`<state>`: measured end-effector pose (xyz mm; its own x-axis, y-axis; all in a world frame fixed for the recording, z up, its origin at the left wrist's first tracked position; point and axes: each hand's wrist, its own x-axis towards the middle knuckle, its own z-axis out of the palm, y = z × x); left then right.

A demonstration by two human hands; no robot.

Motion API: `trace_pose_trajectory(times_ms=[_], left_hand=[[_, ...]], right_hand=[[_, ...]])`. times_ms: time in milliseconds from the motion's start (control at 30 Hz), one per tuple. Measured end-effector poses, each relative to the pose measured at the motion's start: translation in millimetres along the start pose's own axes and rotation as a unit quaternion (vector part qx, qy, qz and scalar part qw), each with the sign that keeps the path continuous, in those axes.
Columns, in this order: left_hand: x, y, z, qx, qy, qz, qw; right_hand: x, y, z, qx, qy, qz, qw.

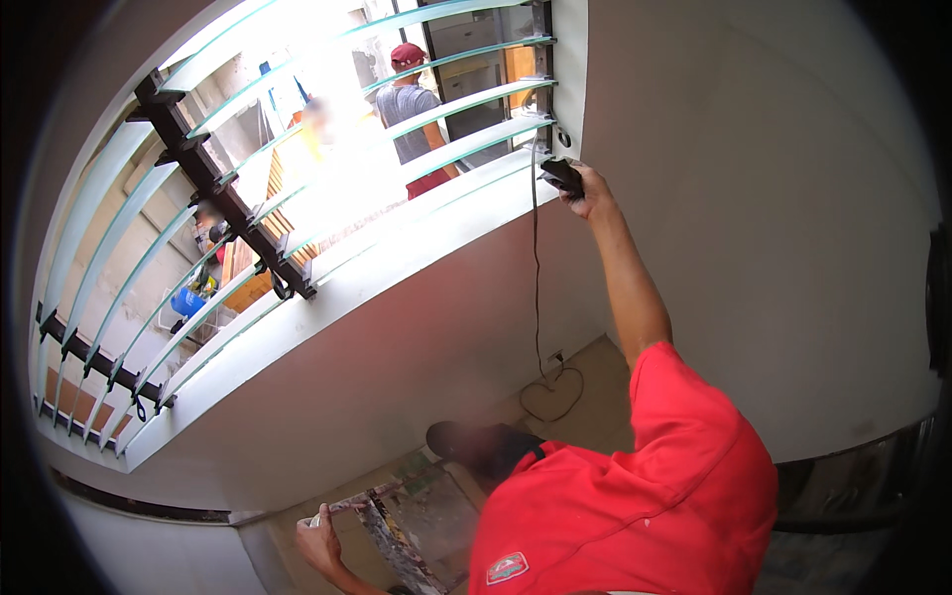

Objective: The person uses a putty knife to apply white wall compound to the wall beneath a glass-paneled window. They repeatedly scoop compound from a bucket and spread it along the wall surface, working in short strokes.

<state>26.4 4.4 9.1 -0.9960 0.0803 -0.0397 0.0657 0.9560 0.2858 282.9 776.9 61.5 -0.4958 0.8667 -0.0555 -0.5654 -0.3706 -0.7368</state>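
My right hand (589, 192) reaches up to the lower right corner of the louvre window. Its fingers are closed around a small black boxy thing (562, 178), whose kind I cannot make out. The black thing is close to the white sill (436, 220) and the window's side wall. Low on the left, my left hand (318, 544) has its fingers curled around something small and pale, mostly hidden by the hand. Beside that hand is a paint-stained, board-like surface (397, 543).
A thin dark cord (536, 268) hangs from the window corner and loops on the floor near a plug (557, 356). Glass louvre slats (466, 146) sit in dark frames. Outside stands a person in a dark red cap (407, 109), near a blue container (186, 302).
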Motion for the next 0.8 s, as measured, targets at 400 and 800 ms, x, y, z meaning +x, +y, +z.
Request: trace_pose_trajectory(times_ms=[400, 800], left_hand=[[5, -10, 9, -0.019, 0.005, -0.003, 1.000], [6, -11, 11, -0.048, -0.005, -0.002, 0.999]], right_hand=[[-8, -48, 45, 0.018, 0.069, -0.003, 0.997], [-32, -57, 42, -0.053, 0.068, -0.082, 0.993]])
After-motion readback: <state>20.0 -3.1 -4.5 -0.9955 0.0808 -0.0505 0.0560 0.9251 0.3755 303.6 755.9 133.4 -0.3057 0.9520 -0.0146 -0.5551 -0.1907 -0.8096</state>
